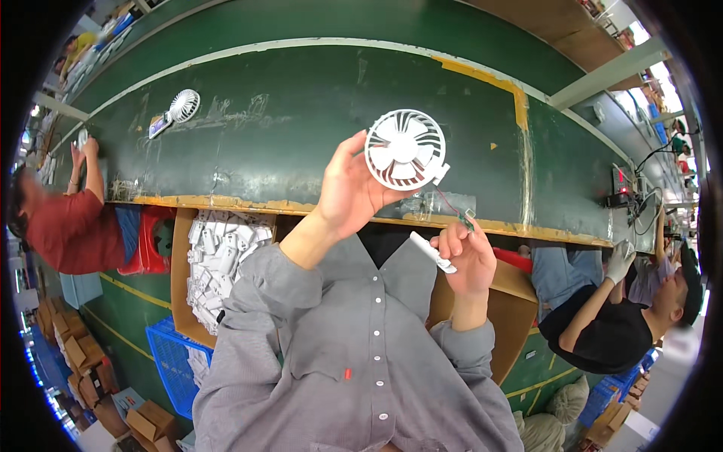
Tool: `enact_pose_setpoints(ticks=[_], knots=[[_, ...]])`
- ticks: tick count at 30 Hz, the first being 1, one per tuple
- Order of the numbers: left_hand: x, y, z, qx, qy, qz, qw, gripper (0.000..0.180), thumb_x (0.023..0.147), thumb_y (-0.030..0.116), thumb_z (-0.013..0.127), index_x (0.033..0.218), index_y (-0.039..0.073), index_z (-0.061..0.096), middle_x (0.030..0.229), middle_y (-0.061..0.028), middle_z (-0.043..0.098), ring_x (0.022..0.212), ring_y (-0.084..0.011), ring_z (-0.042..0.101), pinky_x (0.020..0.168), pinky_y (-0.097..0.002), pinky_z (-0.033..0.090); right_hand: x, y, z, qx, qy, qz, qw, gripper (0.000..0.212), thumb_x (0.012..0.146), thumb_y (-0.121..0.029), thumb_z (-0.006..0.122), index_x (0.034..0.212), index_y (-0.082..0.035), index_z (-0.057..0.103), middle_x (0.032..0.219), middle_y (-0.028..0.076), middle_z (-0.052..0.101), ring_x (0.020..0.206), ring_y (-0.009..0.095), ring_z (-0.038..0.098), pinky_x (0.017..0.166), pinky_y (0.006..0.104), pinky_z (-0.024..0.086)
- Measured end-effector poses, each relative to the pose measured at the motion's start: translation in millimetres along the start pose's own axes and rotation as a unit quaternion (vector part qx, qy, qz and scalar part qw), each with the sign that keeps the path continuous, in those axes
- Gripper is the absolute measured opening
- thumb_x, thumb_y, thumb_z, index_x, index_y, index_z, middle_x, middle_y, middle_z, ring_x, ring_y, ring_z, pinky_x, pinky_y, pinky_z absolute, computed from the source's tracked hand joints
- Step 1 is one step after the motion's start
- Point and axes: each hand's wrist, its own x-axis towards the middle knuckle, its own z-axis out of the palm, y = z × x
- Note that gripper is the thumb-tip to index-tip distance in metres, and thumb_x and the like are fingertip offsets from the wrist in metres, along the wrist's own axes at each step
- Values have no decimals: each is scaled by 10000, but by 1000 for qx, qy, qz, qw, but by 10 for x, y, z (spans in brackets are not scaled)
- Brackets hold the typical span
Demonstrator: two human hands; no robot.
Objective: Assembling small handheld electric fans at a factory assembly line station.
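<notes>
My left hand is closed around the side of a round white fan head, held up over the green bench with its slotted grille showing. From a small stub at the fan's lower right, thin dark red wires run down to a small green circuit board by the fingertips of my right hand. The fingers of that hand are curled on a long white plastic handle shell, which is tilted below the fan. How the board sits against the fingers is partly hidden.
A white handheld fan lies at the bench's far left. Beside my left arm stands a cardboard box of white plastic parts, with a blue crate below. Another cardboard box is at my right. Co-workers sit on both sides.
</notes>
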Motion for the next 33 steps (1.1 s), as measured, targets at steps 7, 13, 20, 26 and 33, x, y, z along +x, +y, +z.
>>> enact_pose_setpoints(ticks=[7,13,20,26,33], knots=[[-73,-246,-17,114,-9,22,993,478,925,242,631,1308,5,470,1229,-110,580,1130,-189,581,994,-376,469,-208,158,-174,16,18,0,1000,178,998,-190,464,957,-33,537,704,42,495,649,176,547,754,398,516],[-310,-565,324,553,-78,254,790,804,625,157,874,1311,-2,486,1290,-158,529,1177,-289,548,954,-405,496,-337,363,-367,58,78,25,995,471,979,-287,490,1376,-44,425,1301,127,556,1092,265,619,794,402,573],[-354,-765,273,576,-192,362,707,912,584,180,887,1356,8,433,1335,-180,475,1119,-341,569,839,-383,560,-389,298,-328,165,39,56,984,513,965,-374,502,1363,-55,452,1218,129,592,1028,268,644,861,442,583],[-329,-858,200,505,-202,403,736,1004,604,230,905,1406,3,344,1341,-232,453,1121,-349,577,892,-395,549,-408,250,-283,234,3,50,971,503,967,-370,483,1350,-44,462,1231,146,580,1064,266,628,891,452,566],[-338,-846,197,517,-169,363,756,1016,603,237,920,1403,9,336,1342,-228,447,1162,-342,556,957,-401,514,-415,291,-320,141,33,1,989,573,960,-436,458,1349,-16,450,1261,139,573,1099,259,616,914,412,555]])
